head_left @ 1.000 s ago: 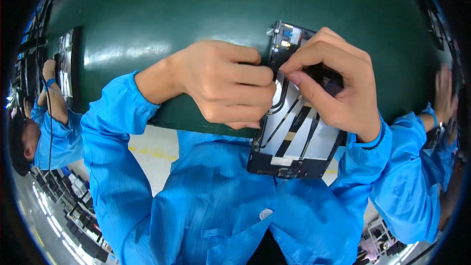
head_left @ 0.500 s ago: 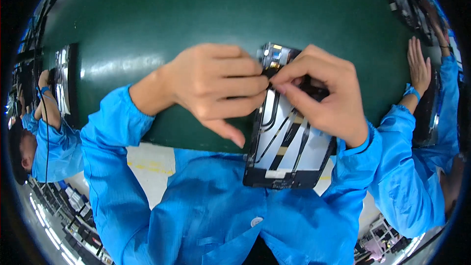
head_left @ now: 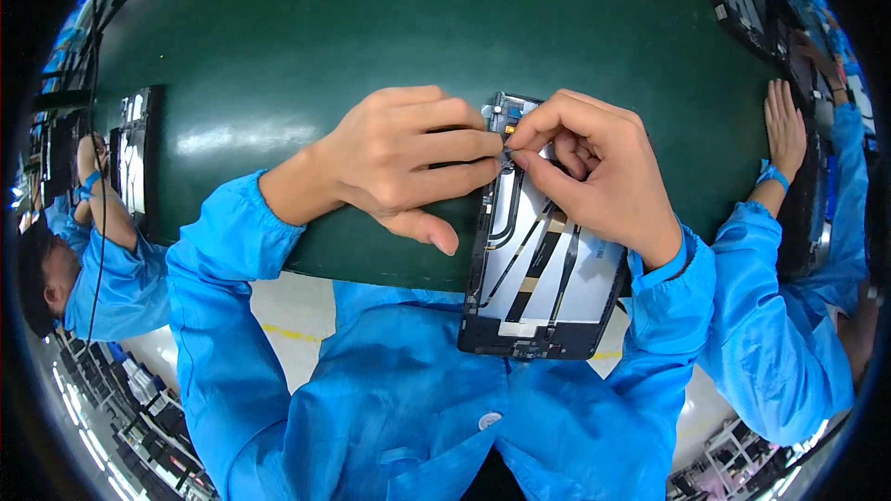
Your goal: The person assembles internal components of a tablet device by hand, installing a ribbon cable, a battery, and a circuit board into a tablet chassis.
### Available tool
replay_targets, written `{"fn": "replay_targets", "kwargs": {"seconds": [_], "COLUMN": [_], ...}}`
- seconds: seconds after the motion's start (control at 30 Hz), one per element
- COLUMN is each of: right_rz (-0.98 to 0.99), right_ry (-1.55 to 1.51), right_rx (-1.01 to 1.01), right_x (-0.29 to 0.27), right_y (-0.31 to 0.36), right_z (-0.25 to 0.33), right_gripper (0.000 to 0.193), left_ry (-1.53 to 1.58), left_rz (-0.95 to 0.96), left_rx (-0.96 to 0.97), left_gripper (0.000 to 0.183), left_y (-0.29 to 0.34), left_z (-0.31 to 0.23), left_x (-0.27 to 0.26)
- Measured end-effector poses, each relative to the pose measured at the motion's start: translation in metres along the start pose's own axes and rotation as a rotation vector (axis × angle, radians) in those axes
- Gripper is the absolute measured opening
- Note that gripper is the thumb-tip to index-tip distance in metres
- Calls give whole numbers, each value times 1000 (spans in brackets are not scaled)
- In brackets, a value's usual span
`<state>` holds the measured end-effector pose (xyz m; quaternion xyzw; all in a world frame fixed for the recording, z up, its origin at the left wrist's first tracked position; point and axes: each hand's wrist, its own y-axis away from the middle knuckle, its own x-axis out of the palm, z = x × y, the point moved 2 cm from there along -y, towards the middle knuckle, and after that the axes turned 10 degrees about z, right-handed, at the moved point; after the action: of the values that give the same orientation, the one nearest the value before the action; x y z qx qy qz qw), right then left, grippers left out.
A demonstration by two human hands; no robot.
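Note:
An opened tablet (head_left: 594, 292) lies at the table's near edge, its lower end jutting past it. Its inside shows a silvery white panel, a black frame, dark flat cables (head_left: 543, 260) and small parts at the far end. My left hand (head_left: 408, 153) comes from the left, fingers stretched and thumb apart, fingertips at the tablet's left edge. Over the tablet's upper part, my right hand (head_left: 599, 167) pinches with thumb and index finger, right beside the left fingertips. Whatever sits in that pinch is too small to make out. The right hand covers part of the panel.
The green table (head_left: 306, 28) spreads ahead. At the left, another device (head_left: 139, 153) lies near a co-worker's arm (head_left: 104, 204). On the right, a co-worker's hand (head_left: 785, 130) rests at the table edge, with dark devices (head_left: 742, 5) beyond it.
My right fingertips have shifted slightly left and stay pinched by the left fingertips. More of the panel shows beneath the right hand. The tablet stays in nearly the same place.

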<state>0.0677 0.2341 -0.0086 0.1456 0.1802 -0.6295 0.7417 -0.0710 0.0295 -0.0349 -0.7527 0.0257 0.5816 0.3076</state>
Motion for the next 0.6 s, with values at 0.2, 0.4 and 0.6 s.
{"fn": "replay_targets", "kwargs": {"seconds": [0.2,0.4,0.6], "right_rz": [9,-15,-62], "right_ry": [-4,-44,33], "right_rx": [-7,-70,-170], "right_x": [0,4,1], "right_y": [2,3,-2], "right_z": [0,0,-15], "right_gripper": [21,18,24], "left_ry": [21,62,-36], "left_rz": [-15,30,97], "left_rx": [-77,-130,-122], "left_gripper": [95,90,88], "left_y": [1,0,0], "left_z": [-12,-13,-12], "left_x": [4,3,-4]}}
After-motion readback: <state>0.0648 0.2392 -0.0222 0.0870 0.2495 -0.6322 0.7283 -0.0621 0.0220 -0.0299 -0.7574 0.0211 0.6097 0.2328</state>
